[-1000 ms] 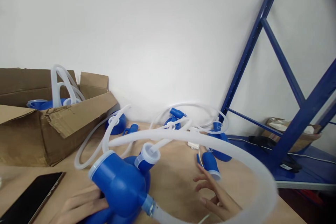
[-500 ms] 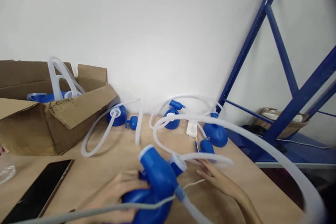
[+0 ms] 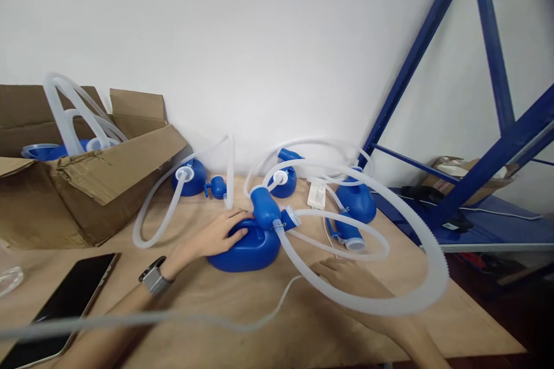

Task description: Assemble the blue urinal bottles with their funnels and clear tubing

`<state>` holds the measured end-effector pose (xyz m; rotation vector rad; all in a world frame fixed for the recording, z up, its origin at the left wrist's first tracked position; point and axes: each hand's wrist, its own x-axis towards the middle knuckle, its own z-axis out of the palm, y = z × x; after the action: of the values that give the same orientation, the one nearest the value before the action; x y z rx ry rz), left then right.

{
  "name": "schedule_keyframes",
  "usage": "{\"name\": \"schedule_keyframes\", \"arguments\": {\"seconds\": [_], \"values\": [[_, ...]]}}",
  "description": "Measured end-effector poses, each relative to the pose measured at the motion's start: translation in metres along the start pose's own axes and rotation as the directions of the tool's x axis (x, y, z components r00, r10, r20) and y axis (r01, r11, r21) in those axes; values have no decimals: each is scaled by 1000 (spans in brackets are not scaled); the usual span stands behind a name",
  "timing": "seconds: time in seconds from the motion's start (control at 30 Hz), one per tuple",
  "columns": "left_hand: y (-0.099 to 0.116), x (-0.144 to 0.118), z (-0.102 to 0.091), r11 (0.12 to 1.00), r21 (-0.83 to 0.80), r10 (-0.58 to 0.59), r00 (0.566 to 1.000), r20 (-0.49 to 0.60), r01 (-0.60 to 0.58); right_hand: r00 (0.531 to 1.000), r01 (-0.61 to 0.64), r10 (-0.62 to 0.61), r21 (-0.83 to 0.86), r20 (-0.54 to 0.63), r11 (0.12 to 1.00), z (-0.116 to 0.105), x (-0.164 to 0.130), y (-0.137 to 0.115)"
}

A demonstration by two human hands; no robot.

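A blue urinal bottle (image 3: pixel 244 255) lies on the wooden table in front of me, its jug body nearest me. My left hand (image 3: pixel 220 233) grips its top from the left, fingers and thumb around the handle area, partly hidden. A blue rounded funnel piece (image 3: pixel 265 207) rests on the bottle's right end. From it a ribbed translucent hose (image 3: pixel 426 277) loops out to the right and back to the bottle's neck (image 3: pixel 291 218). My right hand (image 3: pixel 341 277) is low over the table behind the hose, fingers stretched out, holding nothing.
Several more blue bottles with hoses stand along the wall, one (image 3: pixel 357 203) at right. An open cardboard box (image 3: pixel 99 196) holds others. A phone (image 3: pixel 64 305), a white power block (image 3: pixel 317 195) and a pale cable (image 3: pixel 277 314) lie near me. Blue shelving (image 3: pixel 415 57) borders the right side.
The bottle has moved away from me and sits farther up the table, my left hand still on it. The hose loop has swung inward. My right hand now shows beneath the hose.
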<state>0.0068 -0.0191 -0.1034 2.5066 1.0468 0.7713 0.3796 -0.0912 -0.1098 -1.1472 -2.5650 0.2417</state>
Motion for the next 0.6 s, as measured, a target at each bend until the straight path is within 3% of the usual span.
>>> {"name": "schedule_keyframes", "arguments": {"seconds": [0.03,0.1,0.17,0.2,0.27,0.33,0.4,0.47,0.53,0.6], "values": [[-2,3,-3,999,-41,7,1000,-3,-7,1000,-12,12,-17,-7,1000,-2,12,-12],[-7,6,-9,989,-149,-30,999,-40,24,986,-107,102,-33,-133,994,-10,40,-29],[-17,8,-15,942,-312,-167,980,-107,126,946,-89,88,10,-313,996,-20,67,-36],[-23,9,-17,897,-399,-259,956,-135,187,938,-35,35,6,-345,999,-24,79,-36],[-39,13,-20,790,-544,-438,881,-178,282,958,126,-120,7,-261,992,-32,99,-31],[-56,17,-21,707,-618,-584,776,-237,343,968,238,-232,62,-99,969,-35,114,-25],[-74,20,-22,658,-641,-686,666,-294,395,969,243,-246,150,3,958,-34,127,-19],[-88,20,-22,629,-638,-742,587,-324,443,976,206,-215,225,18,952,-29,139,-16],[-98,17,-20,619,-621,-762,559,-328,480,980,196,-193,265,-37,944,-21,150,-13],[-100,12,-14,621,-603,-763,565,-315,501,975,210,-180,276,-131,938,-11,156,-12]]}}
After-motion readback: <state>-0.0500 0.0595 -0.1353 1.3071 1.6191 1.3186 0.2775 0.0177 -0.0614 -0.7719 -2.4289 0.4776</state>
